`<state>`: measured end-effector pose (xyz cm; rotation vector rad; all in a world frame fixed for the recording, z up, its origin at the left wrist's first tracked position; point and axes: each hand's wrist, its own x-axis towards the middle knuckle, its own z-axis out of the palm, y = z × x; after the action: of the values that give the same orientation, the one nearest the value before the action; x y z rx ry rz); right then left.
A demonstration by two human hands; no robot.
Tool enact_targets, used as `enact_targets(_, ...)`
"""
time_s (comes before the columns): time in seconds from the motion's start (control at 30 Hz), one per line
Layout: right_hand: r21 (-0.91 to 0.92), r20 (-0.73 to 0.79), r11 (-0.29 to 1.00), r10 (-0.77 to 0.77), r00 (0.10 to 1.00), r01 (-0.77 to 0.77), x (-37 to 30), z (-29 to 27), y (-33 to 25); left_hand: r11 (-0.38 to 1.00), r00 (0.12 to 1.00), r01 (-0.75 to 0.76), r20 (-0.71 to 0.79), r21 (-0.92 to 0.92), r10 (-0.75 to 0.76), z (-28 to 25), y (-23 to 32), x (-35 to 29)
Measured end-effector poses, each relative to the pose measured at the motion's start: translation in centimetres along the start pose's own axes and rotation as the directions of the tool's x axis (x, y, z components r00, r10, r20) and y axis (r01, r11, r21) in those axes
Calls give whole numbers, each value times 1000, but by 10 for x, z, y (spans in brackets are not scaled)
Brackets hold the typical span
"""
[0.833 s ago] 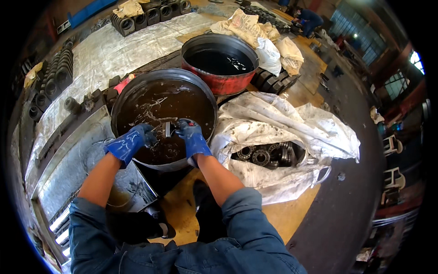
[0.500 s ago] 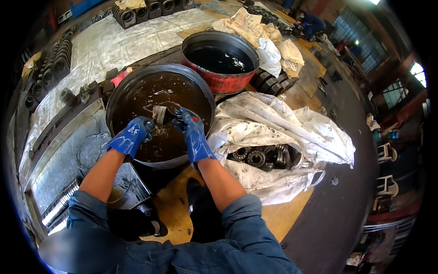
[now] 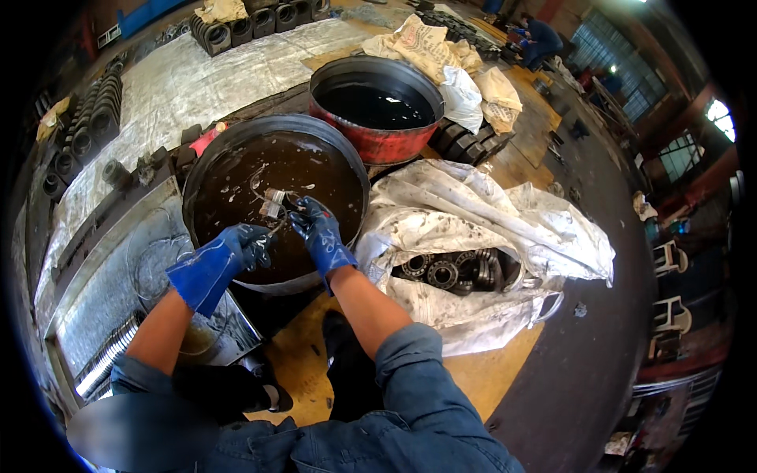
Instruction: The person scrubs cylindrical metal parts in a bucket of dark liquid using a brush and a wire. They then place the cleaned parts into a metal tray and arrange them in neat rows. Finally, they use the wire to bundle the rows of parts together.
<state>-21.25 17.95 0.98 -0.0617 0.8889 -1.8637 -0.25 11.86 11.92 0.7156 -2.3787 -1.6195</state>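
Observation:
Both hands wear blue rubber gloves and work over a round metal tub (image 3: 206, 151) of murky brown liquid. My right hand (image 3: 315, 225) grips a paintbrush (image 3: 273, 203), its bristle head pointing left above the liquid. Lower and to the left, my left hand (image 3: 251, 246) is closed near the tub's front edge. Whatever its fingers hold is hidden; a thin, dark strand shows beside its fingertips, and I cannot make out its kind.
Behind stands a red tub (image 3: 378, 143) of dark liquid. On the right, a white sack (image 3: 441, 205) opens over metal bearings (image 3: 443, 273). A metal tray (image 3: 118, 272) lies left, with stacked rings (image 3: 110, 355). Farther off, a person (image 3: 540, 39) bends over.
My left hand has moved down and left, away from the brush. My right hand has come slightly lower and left, and the brush head has tilted.

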Motion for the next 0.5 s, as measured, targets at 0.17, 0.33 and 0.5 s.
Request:
enact_targets(0.17,-128,35,991,53,998,-49,-13,-1,14,993,1000,0,13,-114,1,-6,10,-6)
enact_targets(0.33,-300,11,953,51,999,-45,-29,18,-4,934,998,-55,-55,-352,38,-35,-33,-11)
enact_targets(0.5,-209,130,978,30,991,-2,-30,11,-16,999,964,-38,-263,-17,33,-70,22,-4)
